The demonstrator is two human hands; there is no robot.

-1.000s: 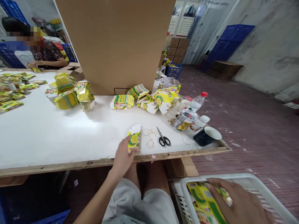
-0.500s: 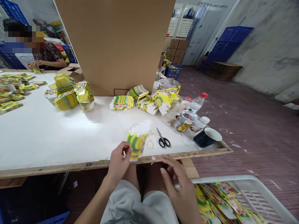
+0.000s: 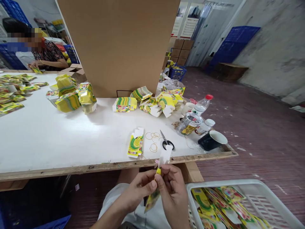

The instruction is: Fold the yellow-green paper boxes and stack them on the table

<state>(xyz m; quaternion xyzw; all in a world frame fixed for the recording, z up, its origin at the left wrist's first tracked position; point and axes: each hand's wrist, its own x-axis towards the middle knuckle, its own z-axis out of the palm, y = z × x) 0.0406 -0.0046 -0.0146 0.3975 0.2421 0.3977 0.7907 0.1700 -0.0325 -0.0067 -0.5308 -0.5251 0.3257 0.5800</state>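
Note:
Over my lap, just off the table's front edge, a yellow-and-green folding carton [image 3: 152, 199] is pinched between my two hands, its white end flaps pointing up. My left hand [image 3: 140, 189] grips it from the left with thumb and fingers. On the other side my right hand [image 3: 173, 192] is closed on it, fingers curled. Another flat carton [image 3: 135, 143] of the same print lies on the white table beyond my hands. Several rubber bands [image 3: 153, 147] and black-handled scissors [image 3: 168, 144] lie to its right.
A white plastic basket [image 3: 228, 182] of flat cartons stands at my right. Along the table's right end are a dark mug [image 3: 212, 140], a clear jar [image 3: 190, 124] and bottles [image 3: 201, 106]. Carton bundles [image 3: 125, 105] sit before a tall cardboard sheet [image 3: 119, 47]. A person [image 3: 51, 54] works far left.
The carton near my left hand now rests on the table. My left hand has moved right and down, meeting my right hand, and both now hold another carton.

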